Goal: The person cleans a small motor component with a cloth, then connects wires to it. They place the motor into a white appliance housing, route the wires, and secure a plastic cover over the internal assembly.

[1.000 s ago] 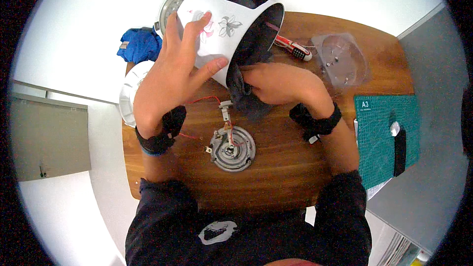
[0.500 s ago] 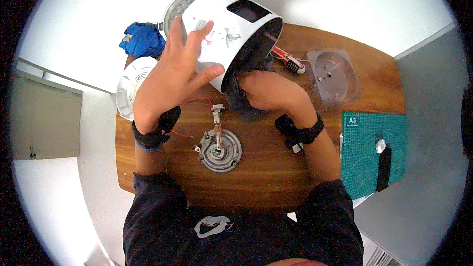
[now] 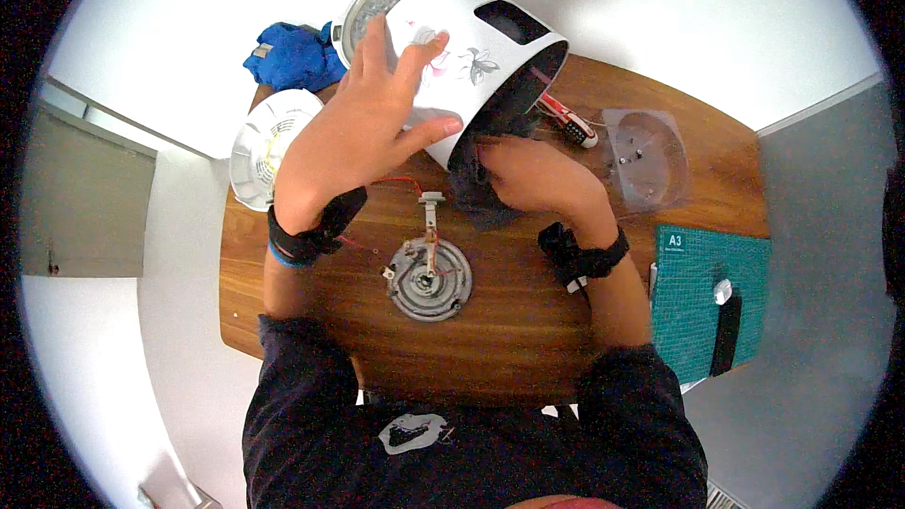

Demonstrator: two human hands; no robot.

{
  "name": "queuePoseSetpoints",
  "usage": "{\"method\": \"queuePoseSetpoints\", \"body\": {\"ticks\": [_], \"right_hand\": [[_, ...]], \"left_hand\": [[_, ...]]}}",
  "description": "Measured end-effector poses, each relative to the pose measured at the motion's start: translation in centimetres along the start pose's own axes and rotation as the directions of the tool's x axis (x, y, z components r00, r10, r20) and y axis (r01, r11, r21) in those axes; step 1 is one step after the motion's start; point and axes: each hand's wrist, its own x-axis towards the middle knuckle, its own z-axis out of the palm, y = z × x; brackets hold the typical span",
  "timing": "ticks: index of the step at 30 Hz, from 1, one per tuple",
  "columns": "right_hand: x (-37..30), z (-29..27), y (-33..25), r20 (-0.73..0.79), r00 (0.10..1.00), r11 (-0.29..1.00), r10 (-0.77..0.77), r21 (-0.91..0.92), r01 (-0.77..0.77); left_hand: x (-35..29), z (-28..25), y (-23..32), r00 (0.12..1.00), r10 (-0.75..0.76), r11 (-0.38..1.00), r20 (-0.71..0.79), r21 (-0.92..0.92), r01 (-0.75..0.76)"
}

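Item under work: the white cooker shell (image 3: 464,75), tilted at the far side of the table (image 3: 518,344), its mouth turned toward my right hand (image 3: 542,174). The fingers of my left hand (image 3: 363,132) are spread flat on the outer wall, bracing it, not clenched. My right fingers are bunched on a dark cloth (image 3: 479,196) at the mouth; their tips are hidden in the folds.

Step in hand, in my judgement: rubbing the shell's inside. The next move appears to call for firm support from the left, and care near the red-and-white tool (image 3: 570,123) just beside the rim. The round metal plate (image 3: 430,281) lies apart, nearer me.

Markings: printed flowers on the shell, one partly behind my fingers; I find no lettering there. The green mat (image 3: 693,311) carries a short white size mark in its upper left corner. Any print on the tool is too small to read.
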Motion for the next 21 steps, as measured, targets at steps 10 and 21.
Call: {"method": "queuePoseSetpoints", "body": {"ticks": [10,21], "right_hand": [[-0.8,-3.0,-0.2,-0.024,0.994,0.967,-0.106,0.229,0.109],[-2.4,-4.4,0.8,-0.322,0.911,0.766,0.258,0.643,0.01]], "left_hand": [[0.2,0.8,-0.1,0.998,-0.031,0.998,-0.054,0.059,0.034],[0.1,0.3,0.3,0.998,-0.049,0.998,-0.03,0.028,0.05]]}}
